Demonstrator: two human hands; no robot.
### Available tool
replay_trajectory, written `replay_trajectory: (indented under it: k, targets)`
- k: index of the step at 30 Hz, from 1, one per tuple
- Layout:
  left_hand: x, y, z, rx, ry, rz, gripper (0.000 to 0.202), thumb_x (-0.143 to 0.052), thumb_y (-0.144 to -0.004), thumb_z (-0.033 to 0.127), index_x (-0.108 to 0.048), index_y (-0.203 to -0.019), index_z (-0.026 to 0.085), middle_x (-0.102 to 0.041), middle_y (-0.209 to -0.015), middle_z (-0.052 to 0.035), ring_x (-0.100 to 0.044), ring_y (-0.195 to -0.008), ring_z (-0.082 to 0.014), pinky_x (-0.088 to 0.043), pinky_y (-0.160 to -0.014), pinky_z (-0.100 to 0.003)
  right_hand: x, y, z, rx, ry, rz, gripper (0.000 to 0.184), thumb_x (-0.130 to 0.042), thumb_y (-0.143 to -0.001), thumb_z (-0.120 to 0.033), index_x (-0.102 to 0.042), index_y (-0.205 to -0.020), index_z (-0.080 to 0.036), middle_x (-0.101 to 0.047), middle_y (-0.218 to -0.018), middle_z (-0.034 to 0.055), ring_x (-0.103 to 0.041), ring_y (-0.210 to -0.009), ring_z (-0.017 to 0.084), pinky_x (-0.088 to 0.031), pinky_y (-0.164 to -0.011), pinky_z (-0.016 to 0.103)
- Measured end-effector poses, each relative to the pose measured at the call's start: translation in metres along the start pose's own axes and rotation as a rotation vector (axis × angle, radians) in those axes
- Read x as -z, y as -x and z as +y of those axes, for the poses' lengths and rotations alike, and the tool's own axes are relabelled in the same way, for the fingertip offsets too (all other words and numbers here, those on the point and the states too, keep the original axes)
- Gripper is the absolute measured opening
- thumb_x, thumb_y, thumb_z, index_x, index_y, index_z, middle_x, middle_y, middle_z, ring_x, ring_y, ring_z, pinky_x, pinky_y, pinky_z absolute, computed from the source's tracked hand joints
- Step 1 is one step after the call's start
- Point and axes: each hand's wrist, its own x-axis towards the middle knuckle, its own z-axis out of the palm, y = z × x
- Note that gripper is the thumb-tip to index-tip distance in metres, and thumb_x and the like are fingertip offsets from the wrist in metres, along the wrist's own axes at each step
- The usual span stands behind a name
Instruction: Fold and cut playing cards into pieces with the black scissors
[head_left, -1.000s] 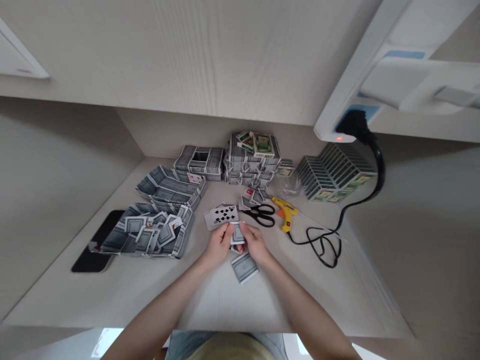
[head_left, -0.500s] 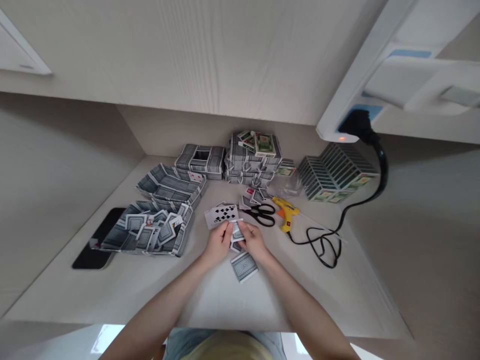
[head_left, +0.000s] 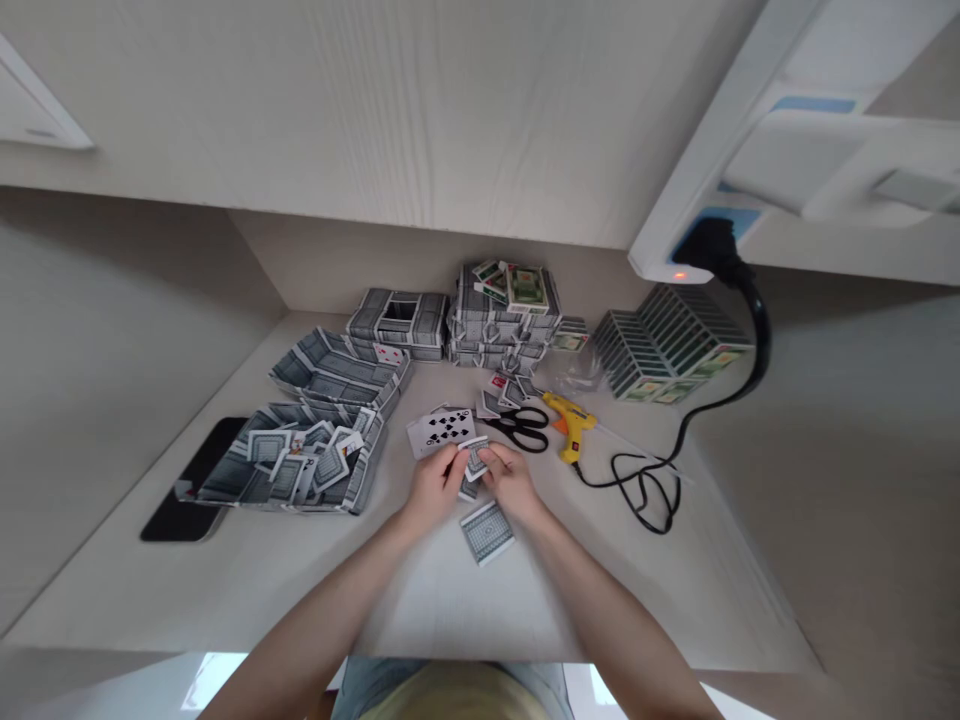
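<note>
My left hand and my right hand meet over the desk, both pinching a small folded playing card with a grey patterned back. A face-up black spade card lies just beyond my left fingers. Another face-down card rests on the desk between my wrists. Part of one more card peeks out under my hands.
Black scissors and a yellow glue gun with a black cord lie to the right. Trays folded from cards sit at the left, card boxes at the back, stacked decks at the right. A dark phone lies far left.
My hands have shifted slightly away from me and drawn the small card tighter between the fingers. Nothing else on the desk has moved.
</note>
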Motion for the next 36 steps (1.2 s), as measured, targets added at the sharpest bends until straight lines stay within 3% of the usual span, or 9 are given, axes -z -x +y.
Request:
replay_trajectory:
  k: [5, 9, 13, 16, 19, 23, 28, 32, 36]
  targets:
    - [0.006, -0.003, 0.000, 0.042, 0.142, -0.120, 0.029, -0.043, -0.081, 0.039, -0.043, -0.063, 0.017, -0.044, -0.054, 0.0047, -0.039, -0.052, -0.0078, -0.032, -0.049, -0.018, 0.001, 0.000, 0.000, 0.013, 0.032, 0.013, 0.035, -0.049, -0.074, -0.043, -0.038, -0.052, -0.019, -0.032, -0.045, -0.0072, -0.028, -0.041, 0.007, -0.022, -0.038, 0.019]
    - [0.006, -0.003, 0.001, 0.086, 0.221, -0.121, 0.030, -0.044, -0.081, 0.040, -0.045, -0.062, 0.016, -0.045, -0.052, 0.0045, -0.040, -0.049, -0.0074, -0.032, -0.046, -0.017, 0.001, -0.002, 0.001, 0.028, 0.037, -0.009, 0.035, -0.050, -0.075, -0.044, -0.042, -0.054, -0.018, -0.032, -0.044, -0.0074, -0.028, -0.039, 0.007, -0.022, -0.038, 0.020]
    - [0.010, -0.009, -0.001, 0.189, 0.361, -0.083, 0.030, -0.044, -0.080, 0.043, -0.045, -0.065, 0.017, -0.042, -0.047, 0.0058, -0.038, -0.042, -0.0067, -0.030, -0.041, -0.018, 0.010, -0.005, -0.003, 0.060, 0.098, -0.048, 0.029, -0.049, -0.078, -0.043, -0.058, -0.084, -0.016, -0.037, -0.045, -0.0075, -0.032, -0.038, 0.008, -0.028, -0.040, 0.021]
    - [0.020, -0.015, -0.006, 0.241, 0.409, -0.074, 0.032, -0.048, -0.077, 0.044, -0.043, -0.062, 0.017, -0.041, -0.045, 0.0064, -0.037, -0.039, -0.0064, -0.028, -0.039, -0.018, 0.021, -0.005, -0.009, 0.208, 0.298, -0.155, 0.052, -0.066, -0.065, -0.038, -0.053, -0.112, -0.020, -0.056, -0.077, 0.0013, -0.050, -0.062, 0.013, -0.041, -0.056, 0.025]
    - [0.030, -0.018, -0.012, 0.241, 0.416, -0.061, 0.031, -0.049, -0.077, 0.043, -0.044, -0.061, 0.017, -0.041, -0.044, 0.0066, -0.037, -0.039, -0.0063, -0.028, -0.039, -0.019, 0.025, -0.002, -0.012, 0.317, 0.543, -0.294, 0.086, -0.080, -0.045, -0.033, -0.045, -0.123, -0.020, -0.050, -0.111, 0.0109, -0.048, -0.095, 0.024, -0.044, -0.073, 0.033]
    - [0.032, -0.019, -0.017, 0.236, 0.420, -0.031, 0.029, -0.048, -0.078, 0.042, -0.045, -0.064, 0.017, -0.040, -0.044, 0.0074, -0.035, -0.037, -0.0055, -0.027, -0.039, -0.019, 0.022, 0.002, -0.011, 0.377, 0.665, -0.334, 0.063, -0.073, -0.057, -0.024, -0.050, -0.116, -0.019, -0.052, -0.106, 0.0103, -0.045, -0.102, 0.025, -0.040, -0.085, 0.040]
    - [0.030, -0.017, -0.014, 0.244, 0.417, -0.037, 0.030, -0.047, -0.078, 0.043, -0.044, -0.063, 0.017, -0.037, -0.042, 0.0079, -0.032, -0.037, -0.0055, -0.025, -0.039, -0.019, 0.026, -0.001, -0.009, 0.288, 0.412, -0.263, 0.056, -0.071, -0.060, -0.022, -0.051, -0.112, -0.023, -0.049, -0.109, 0.0080, -0.052, -0.087, 0.018, -0.048, -0.068, 0.029]
    - [0.026, -0.014, -0.008, 0.194, 0.358, -0.178, 0.032, -0.047, -0.078, 0.042, -0.044, -0.059, 0.017, -0.036, -0.042, 0.0074, -0.032, -0.039, -0.0061, -0.025, -0.041, -0.019, 0.025, -0.002, -0.005, 0.173, 0.123, -0.291, 0.060, -0.073, -0.059, -0.023, -0.050, -0.114, -0.026, -0.045, -0.116, 0.0076, -0.055, -0.077, 0.013, -0.049, -0.063, 0.026]
    - [0.022, -0.010, -0.007, 0.116, 0.280, -0.250, 0.033, -0.042, -0.081, 0.042, -0.046, -0.060, 0.016, -0.039, -0.046, 0.0060, -0.035, -0.045, -0.0076, -0.028, -0.045, -0.019, 0.020, -0.001, 0.001, 0.110, 0.013, -0.331, 0.069, -0.076, -0.056, -0.020, -0.047, -0.118, -0.026, -0.053, -0.099, 0.0046, -0.055, -0.070, 0.012, -0.050, -0.064, 0.026]
